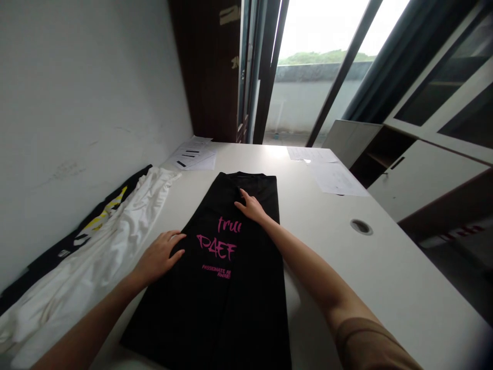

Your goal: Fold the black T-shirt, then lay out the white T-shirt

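A black T-shirt (219,298) with pink lettering lies folded lengthwise on the white table (385,267), its right side turned over the print. My left hand (159,255) lies flat on the shirt's left edge, fingers stretched out. My right hand (252,207) rests flat on the folded-over part near the collar end, fingers apart. Neither hand grips anything.
White garments (96,257) and a black one with yellow print (100,216) lie along the wall at left. Papers (192,154) sit at the far left corner, more sheets (331,174) at far right. A cable hole (361,226) is right of the shirt. Cabinets stand right.
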